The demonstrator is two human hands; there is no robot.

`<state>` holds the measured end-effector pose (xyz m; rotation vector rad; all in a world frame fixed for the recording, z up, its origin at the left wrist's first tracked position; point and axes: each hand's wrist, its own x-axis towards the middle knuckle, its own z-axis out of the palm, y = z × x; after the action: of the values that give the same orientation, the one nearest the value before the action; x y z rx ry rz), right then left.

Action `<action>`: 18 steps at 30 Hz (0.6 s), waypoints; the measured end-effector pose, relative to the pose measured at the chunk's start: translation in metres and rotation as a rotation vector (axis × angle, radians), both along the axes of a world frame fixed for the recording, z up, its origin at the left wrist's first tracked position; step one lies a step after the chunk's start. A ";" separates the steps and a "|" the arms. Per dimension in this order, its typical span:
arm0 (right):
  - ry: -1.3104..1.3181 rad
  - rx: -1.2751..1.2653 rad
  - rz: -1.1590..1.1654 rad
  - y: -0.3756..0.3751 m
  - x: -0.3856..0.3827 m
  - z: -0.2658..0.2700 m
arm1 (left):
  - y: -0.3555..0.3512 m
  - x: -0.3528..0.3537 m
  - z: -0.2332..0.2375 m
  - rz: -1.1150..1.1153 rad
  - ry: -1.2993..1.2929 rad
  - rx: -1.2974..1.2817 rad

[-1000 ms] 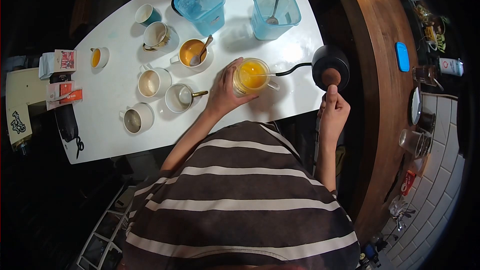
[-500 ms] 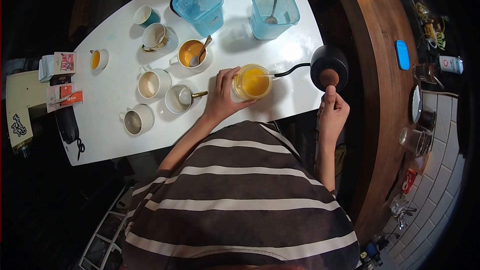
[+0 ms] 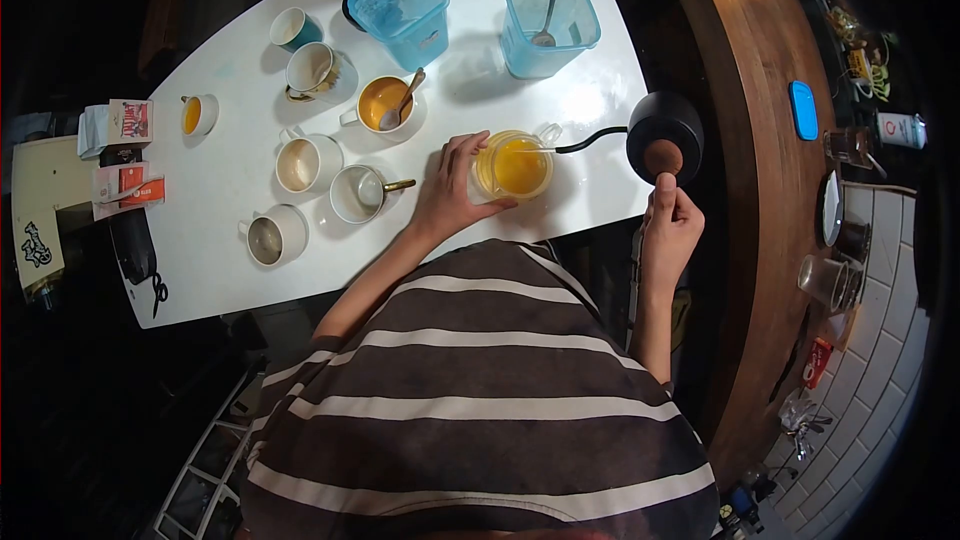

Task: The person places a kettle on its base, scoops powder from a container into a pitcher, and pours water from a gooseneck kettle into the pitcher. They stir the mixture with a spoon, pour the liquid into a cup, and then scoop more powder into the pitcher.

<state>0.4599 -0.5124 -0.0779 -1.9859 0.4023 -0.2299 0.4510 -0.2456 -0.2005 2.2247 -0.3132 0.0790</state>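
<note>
My left hand (image 3: 452, 190) is curved around the near left side of a clear glass jug (image 3: 485, 180) of yellow liquid (image 3: 522, 168). The jug stands near the white table's front edge, its glass handle on the far right. Off that edge, my right hand (image 3: 668, 225) is closed on a black gooseneck kettle (image 3: 665, 120), thumb at its round brown part. The kettle's thin spout (image 3: 592, 139) reaches over the jug's rim, and a pale thin stream appears at its tip. Left of the jug sits a mug with an orange inside (image 3: 372, 95), holding a spoon (image 3: 408, 100).
Several used cups, including a white mug (image 3: 298, 168) and a gold-handled cup (image 3: 350, 202), stand on the white table (image 3: 215, 275). Behind are two blue tubs (image 3: 425, 40) (image 3: 535, 62), one with a ladle-like spoon (image 3: 556, 0). A wooden counter (image 3: 765, 240) runs along the right.
The jug has shifted slightly right and its glass handle now shows at the far right. The kettle and my right hand have moved a little right; the liquid level looks higher.
</note>
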 end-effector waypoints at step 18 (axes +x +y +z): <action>-0.031 -0.061 0.034 -0.002 -0.001 0.003 | -0.020 0.011 0.007 0.067 -0.002 0.079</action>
<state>0.4586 -0.5146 -0.0746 -2.0449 0.3451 -0.2534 0.4615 -0.2655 -0.1933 2.3138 -0.2470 0.1072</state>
